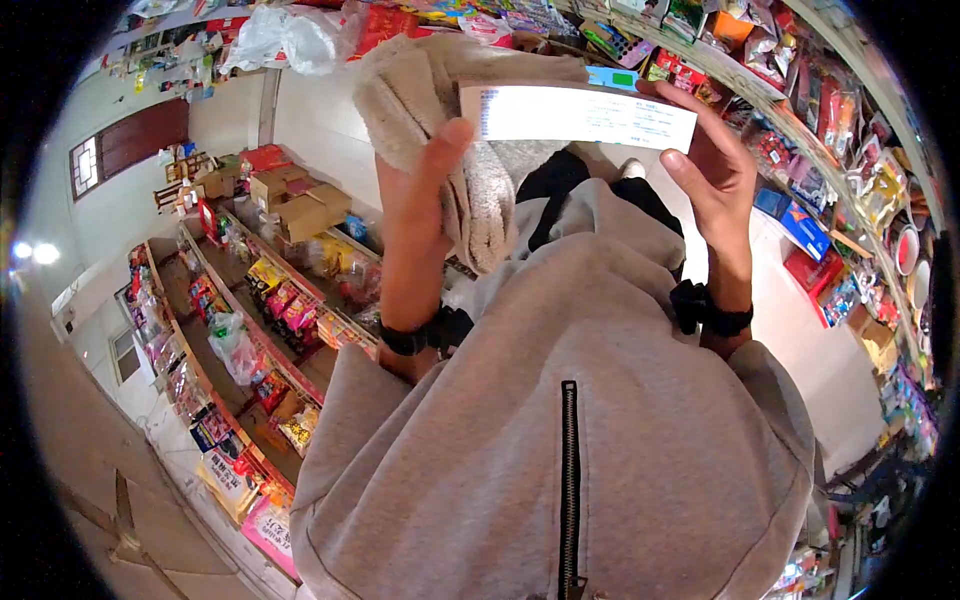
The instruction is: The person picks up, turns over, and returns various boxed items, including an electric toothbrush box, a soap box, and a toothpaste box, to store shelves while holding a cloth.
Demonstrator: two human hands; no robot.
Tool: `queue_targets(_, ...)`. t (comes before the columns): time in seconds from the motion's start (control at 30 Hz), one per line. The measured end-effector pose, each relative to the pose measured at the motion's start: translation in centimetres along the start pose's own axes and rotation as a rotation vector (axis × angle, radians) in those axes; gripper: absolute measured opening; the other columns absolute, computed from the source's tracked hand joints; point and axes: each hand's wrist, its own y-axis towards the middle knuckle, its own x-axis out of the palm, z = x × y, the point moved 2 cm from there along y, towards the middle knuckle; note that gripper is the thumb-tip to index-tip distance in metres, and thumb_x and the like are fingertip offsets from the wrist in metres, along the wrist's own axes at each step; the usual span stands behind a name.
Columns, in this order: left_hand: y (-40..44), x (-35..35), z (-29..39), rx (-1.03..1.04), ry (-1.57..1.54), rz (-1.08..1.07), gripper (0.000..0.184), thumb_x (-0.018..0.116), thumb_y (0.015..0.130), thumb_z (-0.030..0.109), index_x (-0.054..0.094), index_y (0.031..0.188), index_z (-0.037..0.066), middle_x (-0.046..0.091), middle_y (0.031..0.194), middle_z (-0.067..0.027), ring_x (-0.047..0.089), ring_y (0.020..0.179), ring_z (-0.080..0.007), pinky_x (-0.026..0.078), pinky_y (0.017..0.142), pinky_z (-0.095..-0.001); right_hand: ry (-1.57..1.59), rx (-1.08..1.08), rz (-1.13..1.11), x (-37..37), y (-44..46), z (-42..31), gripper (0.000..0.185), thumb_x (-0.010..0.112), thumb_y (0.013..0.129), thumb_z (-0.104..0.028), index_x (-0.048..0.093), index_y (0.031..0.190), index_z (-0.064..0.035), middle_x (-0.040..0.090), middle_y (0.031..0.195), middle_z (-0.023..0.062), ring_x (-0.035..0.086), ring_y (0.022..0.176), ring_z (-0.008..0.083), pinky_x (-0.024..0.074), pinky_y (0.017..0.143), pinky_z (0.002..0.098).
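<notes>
A long, narrow white box [560, 115] with small blue print is held level before my chest. My left hand [425, 185] is closed at its left end, with the thumb on the printed face. A fluffy beige cloth [485, 205] is bunched in and around that same hand, hanging below the box and spreading behind it. My right hand [720, 180] grips the right end between thumb and fingers. Glare washes out part of the print. A small blue and green packet [612, 78] shows just above the box's top edge.
Shelves [265, 345] of bagged snacks run along the left, with an open cardboard box [315, 208] on top. Packed goods shelves [800, 130] curve along the right. A clear plastic bag [290, 38] lies among goods at the top.
</notes>
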Motion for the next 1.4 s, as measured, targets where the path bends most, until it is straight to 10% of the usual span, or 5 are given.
queue_targets(1.4, 6.6, -1.5, 4.5, 0.358, 0.121, -0.271, 0.035, 0.065, 0.085, 0.004, 0.056, 0.119, -0.004, 0.065, 0.108, -0.0094, 0.061, 0.095, -0.0139, 0.049, 0.084, -0.0289, -0.3, -0.08, 0.162, 5.7, 3.1, 0.1, 0.05, 0.064, 0.089, -0.006, 0.046, 0.134, 0.0077, 0.053, 0.133, 0.0208, 0.052, 0.123, 0.0266, 0.0407, 0.103, 0.0374)
